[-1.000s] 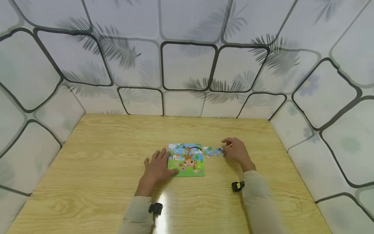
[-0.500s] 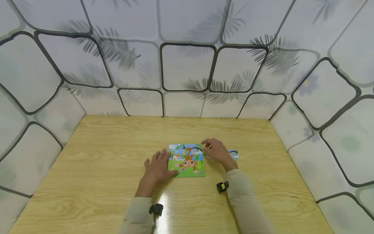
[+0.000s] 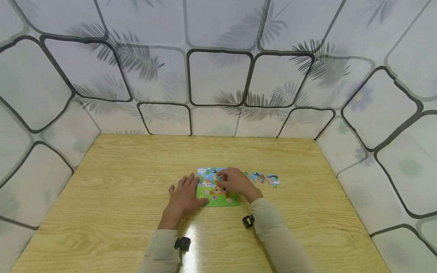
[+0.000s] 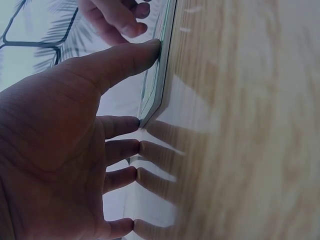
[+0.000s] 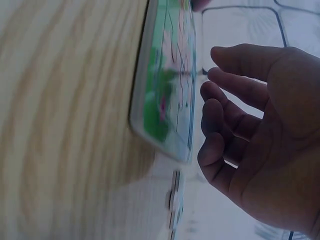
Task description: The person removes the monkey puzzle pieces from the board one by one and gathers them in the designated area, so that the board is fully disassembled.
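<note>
A jigsaw puzzle [image 3: 214, 200] with a monkey hanging from a branch, a house and green grass lies on the table as a thick flat board. My left hand [image 3: 184, 195] steadies it: the thumb presses the near left corner, and the other fingers reach along its left side to the tabletop. Over the puzzle's upper right part hovers my right hand [image 3: 237, 181], hiding some of the picture. Its fingers [image 5: 212, 112] are loosely bent, with nothing visible between thumb and forefinger. To the right, loose puzzle pieces [image 3: 262, 177] lie in a short row showing sky and branch.
The wood-grain table [image 3: 129, 182] runs back to patterned walls [image 3: 218, 76] on three sides. Black wrist cameras [image 3: 182, 243] sit at both sleeves.
My right hand has moved left from the loose pieces to over the puzzle, uncovering the row. My left hand has stayed at the board's left edge.
</note>
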The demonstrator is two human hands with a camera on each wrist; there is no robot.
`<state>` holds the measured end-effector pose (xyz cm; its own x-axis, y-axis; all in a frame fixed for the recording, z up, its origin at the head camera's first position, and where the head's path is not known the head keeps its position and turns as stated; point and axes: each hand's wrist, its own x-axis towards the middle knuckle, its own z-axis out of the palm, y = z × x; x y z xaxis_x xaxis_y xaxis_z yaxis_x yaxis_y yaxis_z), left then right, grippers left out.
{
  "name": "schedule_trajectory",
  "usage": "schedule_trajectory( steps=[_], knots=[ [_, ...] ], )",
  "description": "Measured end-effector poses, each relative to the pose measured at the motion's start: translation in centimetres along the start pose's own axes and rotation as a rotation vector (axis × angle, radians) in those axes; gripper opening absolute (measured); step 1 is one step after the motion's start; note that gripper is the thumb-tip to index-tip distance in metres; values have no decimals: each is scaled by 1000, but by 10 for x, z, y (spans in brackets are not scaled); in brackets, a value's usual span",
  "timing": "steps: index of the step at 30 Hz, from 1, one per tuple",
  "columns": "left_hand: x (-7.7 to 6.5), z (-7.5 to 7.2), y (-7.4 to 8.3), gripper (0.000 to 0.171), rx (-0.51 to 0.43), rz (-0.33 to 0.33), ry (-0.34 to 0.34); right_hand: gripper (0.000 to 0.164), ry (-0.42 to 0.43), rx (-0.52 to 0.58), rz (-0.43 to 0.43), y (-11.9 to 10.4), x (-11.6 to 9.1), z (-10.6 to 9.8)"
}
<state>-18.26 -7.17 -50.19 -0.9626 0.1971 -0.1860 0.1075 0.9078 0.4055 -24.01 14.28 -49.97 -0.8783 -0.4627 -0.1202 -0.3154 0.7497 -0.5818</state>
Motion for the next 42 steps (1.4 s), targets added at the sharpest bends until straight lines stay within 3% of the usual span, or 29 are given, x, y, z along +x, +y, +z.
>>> schedule_trajectory(
  steps=[11,16,26,34,42],
  knots=[
    [-1,0,1,88,-5,6,2,43,-74,-100,-52,-22,8,11],
    [-1,-1,1,88,-5,10,5,42,-77,-166,-9,-26,12,18],
    [-1,-2,1,88,-14,7,4,40,-77,-72,65,-31,14,20],
    [0,-1,1,88,-10,4,0,27,-2,-87,3,-32,9,21],
    [0,-1,1,91,4,-1,1,18,79,118,21,-18,2,16]
  ],
)
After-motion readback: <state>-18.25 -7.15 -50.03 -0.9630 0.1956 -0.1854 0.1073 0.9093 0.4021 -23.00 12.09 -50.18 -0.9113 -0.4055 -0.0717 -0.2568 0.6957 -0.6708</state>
